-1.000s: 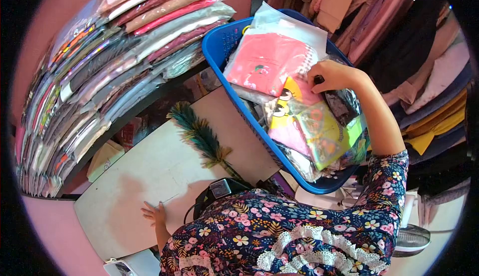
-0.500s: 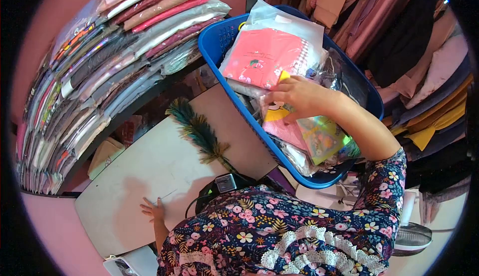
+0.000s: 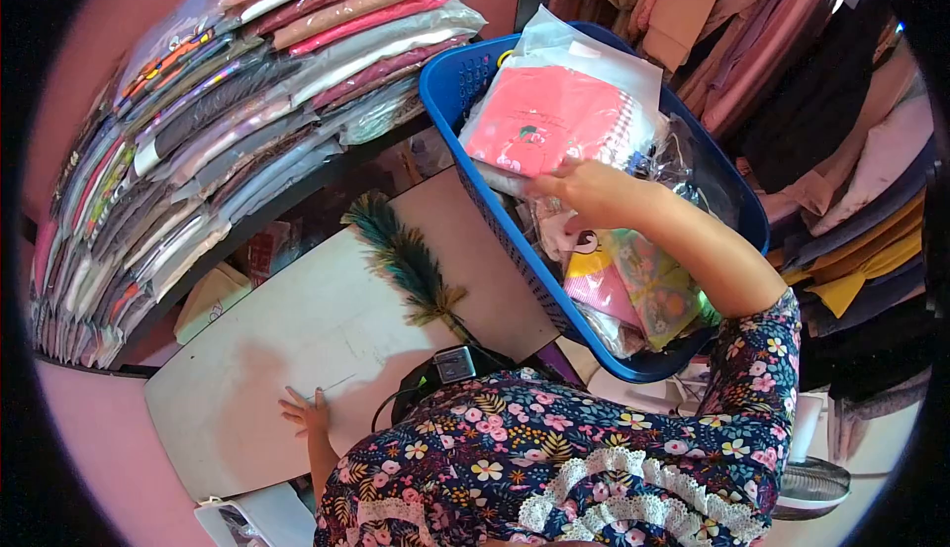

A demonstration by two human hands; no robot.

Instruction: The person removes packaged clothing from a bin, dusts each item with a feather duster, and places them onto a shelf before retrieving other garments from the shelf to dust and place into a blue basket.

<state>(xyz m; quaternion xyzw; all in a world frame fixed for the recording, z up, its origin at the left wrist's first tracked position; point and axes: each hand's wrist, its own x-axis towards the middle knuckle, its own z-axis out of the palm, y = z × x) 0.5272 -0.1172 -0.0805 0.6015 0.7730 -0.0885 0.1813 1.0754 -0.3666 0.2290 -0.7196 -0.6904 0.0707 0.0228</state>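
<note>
My right hand [image 3: 594, 196] reaches into a blue plastic basket [image 3: 515, 240] filled with clothes in clear packets. Its fingertips, slightly blurred, touch the lower edge of a coral-pink garment in a clear packet [image 3: 534, 117]; the thumb is apart from the fingers. Just below the hand lies a packet with a yellow and pink-striped garment [image 3: 597, 280], partly tucked beside a green patterned packet [image 3: 653, 285]. My left hand [image 3: 307, 411] rests on the white table [image 3: 228, 349] with its fingers spread, holding nothing.
Tall stacks of packed clothes [image 3: 208, 141] fill a shelf on the left. A peacock-feather bundle [image 3: 406, 260] lies on the table. Hanging and folded fabrics [image 3: 871, 211] crowd the right side. A fan [image 3: 811, 488] stands low at the right; a white container [image 3: 242, 522] sits lower left.
My right hand has shifted off the yellow and pink-striped packet toward the coral packet's lower edge, uncovering more of the striped one. My left hand stays on the table. The view has shifted slightly.
</note>
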